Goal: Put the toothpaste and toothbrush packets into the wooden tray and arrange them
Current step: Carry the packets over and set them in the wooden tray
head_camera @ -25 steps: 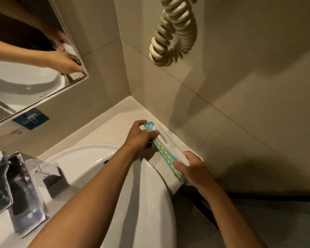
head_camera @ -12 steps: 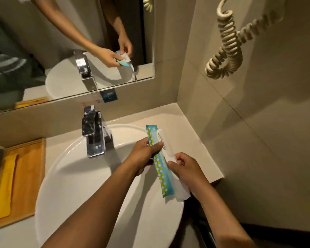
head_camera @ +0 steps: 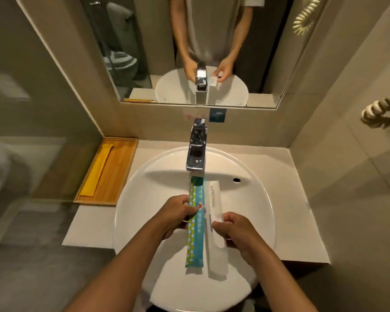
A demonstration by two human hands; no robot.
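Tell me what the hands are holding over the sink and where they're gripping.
The left hand pinches the blue packet at about mid-length on its left edge; the right hand grips the white packet at about mid-length on its right side.

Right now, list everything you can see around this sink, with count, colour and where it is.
blue packet: one, blue with dotted edge, held over the basin
white packet: one, white, beside the blue one, right of it
tray: one, wooden, counter left of basin
yellow packet: one, yellow, lying in the tray
basin: one, white, centre
tap: one, chrome, behind basin
mirror: one, on back wall
coiled cord: one, cream, right wall
left hand: grip on blue packet
right hand: grip on white packet
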